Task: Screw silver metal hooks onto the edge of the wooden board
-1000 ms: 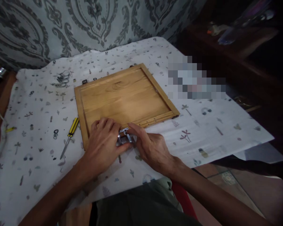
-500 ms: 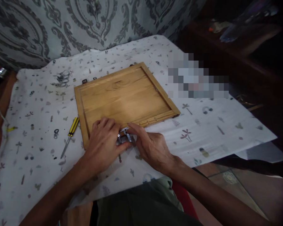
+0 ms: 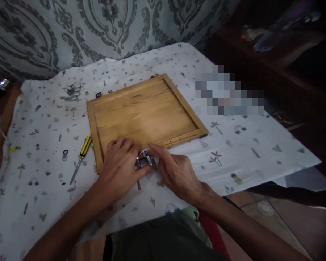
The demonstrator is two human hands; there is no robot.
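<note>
– How are the hands placed?
– The near edge of the wooden panel point(image 3: 143, 112) is gripped by the left hand point(image 3: 119, 163). The metal fitting point(image 3: 145, 151), set at that edge, is touched by the curled right hand point(image 3: 179, 172); whether it is pinched cannot be told.
– And farther out?
– Left of the panel, a yellow-handled screwdriver point(image 3: 83, 152) is laid on the patterned cloth point(image 3: 233, 152). Beyond the panel's far-left corner, metal pieces point(image 3: 72, 91) are clustered.

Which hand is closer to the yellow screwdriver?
Left. The left hand is to the right of the yellow screwdriver; the right hand is farther over, on the left hand's other side.
</note>
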